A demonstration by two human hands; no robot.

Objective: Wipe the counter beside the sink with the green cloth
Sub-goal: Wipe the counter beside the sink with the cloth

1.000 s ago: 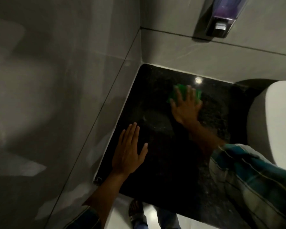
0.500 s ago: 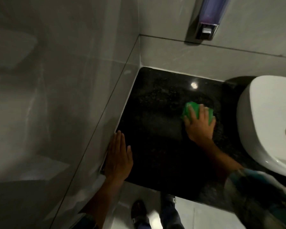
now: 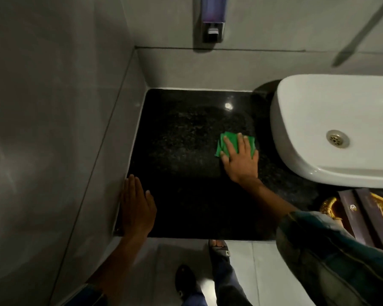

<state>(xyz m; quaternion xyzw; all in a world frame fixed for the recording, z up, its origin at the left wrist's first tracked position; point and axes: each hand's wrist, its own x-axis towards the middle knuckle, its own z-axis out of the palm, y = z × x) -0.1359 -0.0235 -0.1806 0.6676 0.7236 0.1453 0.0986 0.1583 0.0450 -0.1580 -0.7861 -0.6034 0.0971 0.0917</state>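
At the far left a grey tiled wall [image 3: 53,107] runs down the side of the black counter [image 3: 181,151], meeting it along a pale seam. The left hand [image 3: 136,208] lies flat at the counter's front left corner, fingers together and pointing away, its outer edge against the wall; it is open and has hold of nothing. Below the counter's front edge the pale floor [image 3: 252,272] shows, with two dark shoes [image 3: 218,250] on it.

On the back wall, above the counter's middle, hangs a soap dispenser [image 3: 211,18].

Further right, the green cloth [image 3: 229,139] lies on the counter, near the sink's left side but apart from it. The right hand [image 3: 241,157] presses flat on top of it, fingers spread and stretched forward, palm down, pinning the cloth rather than gripping it; green shows past the fingertips and at the left. The forearm runs back to a checked sleeve [image 3: 329,250] at lower right.

At the right sits the white sink [image 3: 307,129], its drain [image 3: 337,139] visible. Before it lies a dark box with gold trim [image 3: 358,208].
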